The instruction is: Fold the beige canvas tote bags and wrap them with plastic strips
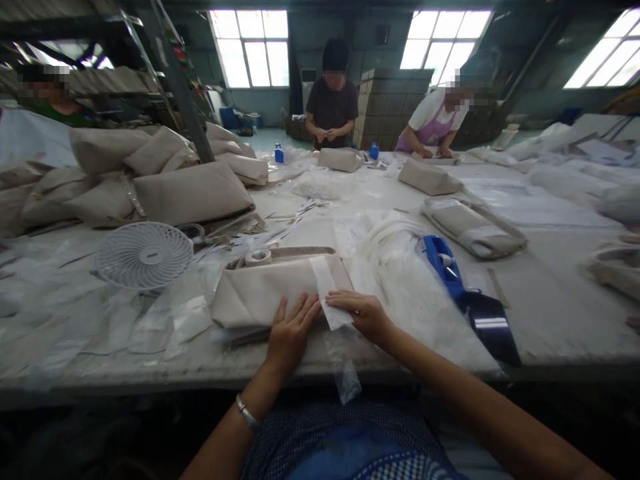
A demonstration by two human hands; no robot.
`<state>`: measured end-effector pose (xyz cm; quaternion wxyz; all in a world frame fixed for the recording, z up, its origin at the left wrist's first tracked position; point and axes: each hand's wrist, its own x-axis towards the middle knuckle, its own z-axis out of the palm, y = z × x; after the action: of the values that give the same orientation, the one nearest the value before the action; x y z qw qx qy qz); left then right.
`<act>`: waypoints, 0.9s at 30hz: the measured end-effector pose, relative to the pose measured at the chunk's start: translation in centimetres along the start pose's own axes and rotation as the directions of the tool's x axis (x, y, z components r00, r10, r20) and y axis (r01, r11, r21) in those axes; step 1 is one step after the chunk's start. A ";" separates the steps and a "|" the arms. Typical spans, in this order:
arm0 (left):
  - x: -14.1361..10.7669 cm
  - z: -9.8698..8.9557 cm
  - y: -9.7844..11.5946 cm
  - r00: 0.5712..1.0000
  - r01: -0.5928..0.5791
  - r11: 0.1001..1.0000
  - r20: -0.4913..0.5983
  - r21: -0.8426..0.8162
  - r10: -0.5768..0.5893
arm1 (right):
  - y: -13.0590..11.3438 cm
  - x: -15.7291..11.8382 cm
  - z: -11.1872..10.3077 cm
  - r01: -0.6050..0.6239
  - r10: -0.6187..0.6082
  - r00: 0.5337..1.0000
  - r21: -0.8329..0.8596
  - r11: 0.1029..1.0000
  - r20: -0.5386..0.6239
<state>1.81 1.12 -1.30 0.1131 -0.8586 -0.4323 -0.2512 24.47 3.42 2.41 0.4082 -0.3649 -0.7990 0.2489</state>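
A folded beige bag [270, 290] lies in front of me near the table's front edge, with a rolled piece [257, 257] at its top. A white strip [324, 277] runs down over its right part. My left hand [293, 330] rests on the bag's front with fingers spread, just left of the strip. Across the strip's lower part lie the stretched fingers of my right hand [367, 317]; its thumb is hidden. A clear plastic piece [346, 380] hangs over the edge below.
At left stand a white fan [150, 255] and a pile of beige bags [185, 193]. To the right are clear plastic sleeves [400, 287], a blue tape dispenser [445, 267] and another folded bag [475, 227]. Two people [333, 100] work across the table; another sits far left.
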 end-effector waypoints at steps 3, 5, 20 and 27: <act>0.1 -0.1 0.2 0.999 0.038 0.999 -0.006 -0.018 -0.038 | 0.4 -1.2 1.0 0.076 -0.076 0.997 -0.081 0.994 0.007; 0.1 -0.2 0.3 0.999 0.045 0.999 0.005 -0.007 -0.045 | 0.4 -1.9 1.3 0.101 -0.100 0.995 -0.123 0.987 0.014; 0.1 0.2 0.2 0.998 -0.029 0.994 -0.054 0.106 0.034 | 3.1 12.9 -1.9 -0.033 0.201 0.931 -0.479 0.877 0.304; -0.1 1.0 0.1 0.994 0.001 0.998 -0.112 0.058 0.005 | 5.0 17.4 -2.0 -0.012 0.325 0.799 -0.527 0.850 0.506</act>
<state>2.18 1.39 -2.23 0.1621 -0.8401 -0.4315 -0.2862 21.02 20.35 8.25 0.0130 -0.4367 -0.8835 0.1690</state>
